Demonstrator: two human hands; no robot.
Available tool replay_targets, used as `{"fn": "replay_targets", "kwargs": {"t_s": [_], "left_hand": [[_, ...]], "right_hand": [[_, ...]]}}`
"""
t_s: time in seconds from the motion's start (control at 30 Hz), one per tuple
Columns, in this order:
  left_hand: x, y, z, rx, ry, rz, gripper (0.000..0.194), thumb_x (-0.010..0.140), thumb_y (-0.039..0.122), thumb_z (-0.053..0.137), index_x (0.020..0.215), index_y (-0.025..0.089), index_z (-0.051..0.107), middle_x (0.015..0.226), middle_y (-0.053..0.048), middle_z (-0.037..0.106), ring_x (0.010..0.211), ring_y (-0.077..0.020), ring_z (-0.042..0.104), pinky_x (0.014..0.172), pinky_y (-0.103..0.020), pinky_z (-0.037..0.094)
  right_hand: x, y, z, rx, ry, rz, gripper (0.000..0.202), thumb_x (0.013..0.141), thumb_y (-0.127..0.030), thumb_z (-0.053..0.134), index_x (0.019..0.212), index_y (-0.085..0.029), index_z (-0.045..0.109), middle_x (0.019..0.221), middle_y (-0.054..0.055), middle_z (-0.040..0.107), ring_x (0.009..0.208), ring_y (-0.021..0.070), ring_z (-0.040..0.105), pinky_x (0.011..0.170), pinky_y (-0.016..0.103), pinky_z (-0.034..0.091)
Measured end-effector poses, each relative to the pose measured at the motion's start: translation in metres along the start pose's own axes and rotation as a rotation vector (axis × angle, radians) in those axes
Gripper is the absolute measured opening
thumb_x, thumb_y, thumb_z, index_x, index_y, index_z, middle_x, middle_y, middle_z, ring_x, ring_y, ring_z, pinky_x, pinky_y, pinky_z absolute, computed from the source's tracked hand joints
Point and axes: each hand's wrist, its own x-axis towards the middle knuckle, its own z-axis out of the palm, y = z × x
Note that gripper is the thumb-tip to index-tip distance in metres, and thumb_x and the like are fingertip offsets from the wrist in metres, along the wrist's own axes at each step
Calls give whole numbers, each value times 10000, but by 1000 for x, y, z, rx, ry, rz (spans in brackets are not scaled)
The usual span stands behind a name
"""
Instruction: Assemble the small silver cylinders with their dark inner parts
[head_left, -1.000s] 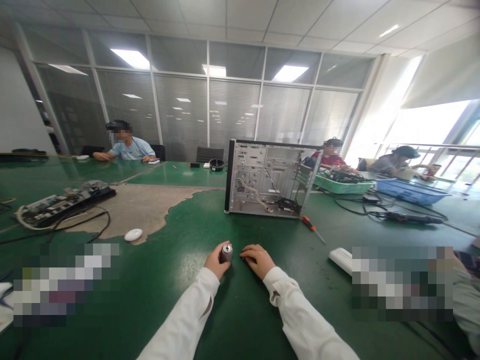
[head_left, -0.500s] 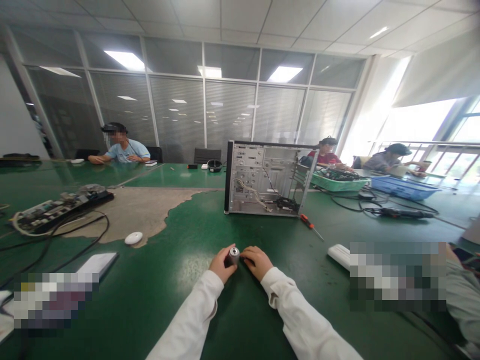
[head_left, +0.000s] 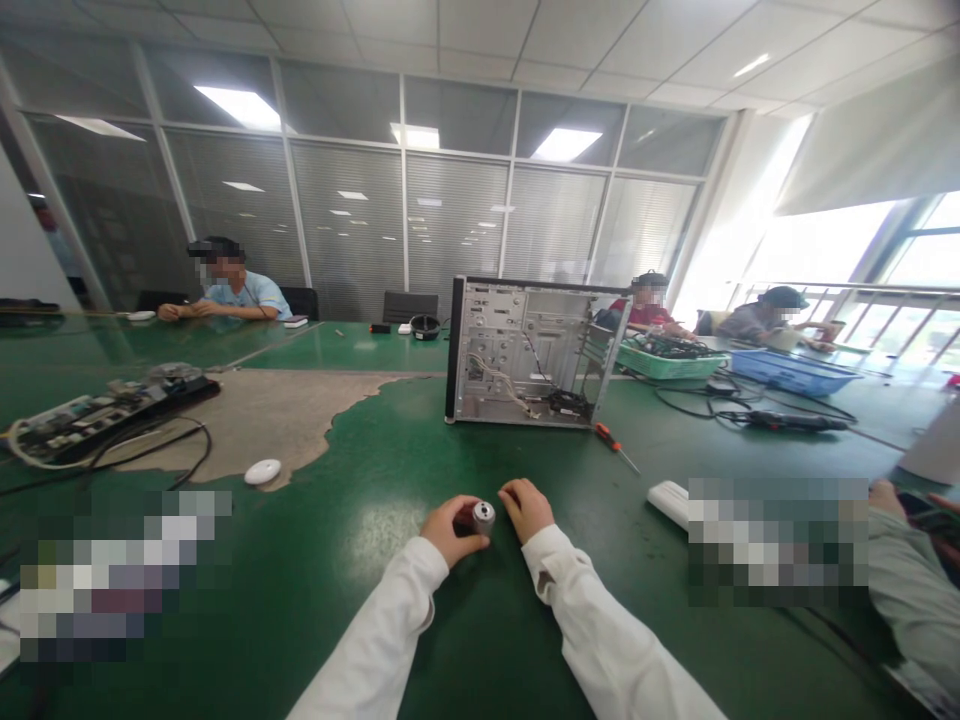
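My left hand (head_left: 452, 530) is wrapped round a small silver metal cylinder (head_left: 484, 514), with fingers and thumb on its sides. It stands upright and has dark openings in its top face; it looks like a small motor. Just to the right of it, my right hand (head_left: 528, 506) is closed, its fingertips bent together and apart from the cylinder. Whatever those fingers pinch, if anything, is hidden. Beyond both hands stands an open computer case (head_left: 525, 350), with loose wires at its bottom. A screwdriver (head_left: 609, 437) with an orange-red handle lies at the case's right corner.
A white round disc (head_left: 262, 472) and a circuit board assembly (head_left: 112, 410) with cables lie left. At right are a white power strip (head_left: 670, 505), a green basket (head_left: 671, 365), a blue basket (head_left: 791, 373) and black cables. Several people sit around the green table (head_left: 360, 600).
My right hand has drawn away from the cylinder, a little to the right and up. My left hand has shifted slightly right with the cylinder. The whole view has turned a little.
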Motion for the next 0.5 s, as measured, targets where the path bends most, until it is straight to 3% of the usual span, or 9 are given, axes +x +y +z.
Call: {"fn": "replay_targets", "kwargs": {"t_s": [0.13, 0.33, 0.5], "left_hand": [[-1, 4, 1, 15, 6, -8, 423, 500, 141, 667, 905, 156, 545, 849, -42, 623, 766, -159, 564, 734, -276, 440], [0, 2, 1, 29, 0, -31, 422, 487, 129, 676, 882, 160, 533, 829, -20, 621, 756, -145, 561, 729, -268, 444], [1, -2, 2, 36, -2, 0, 409, 498, 140, 676, 875, 163, 520, 828, -18, 619, 753, -144, 563, 721, -265, 447]], "right_hand": [[0, 8, -3, -32, -14, 41, 190, 759, -301, 413, 748, -196, 571, 730, 45, 539, 680, 154, 514, 635, 268, 400], [0, 5, -2, -37, -60, -17, 151, 727, -257, 467, 791, -211, 596, 826, 49, 552, 810, 162, 514, 730, 274, 398], [-10, -21, -18, 192, 79, -110, 278, 783, -311, 383, 993, -187, 518, 883, 65, 538, 805, 156, 508, 737, 297, 415]]}}
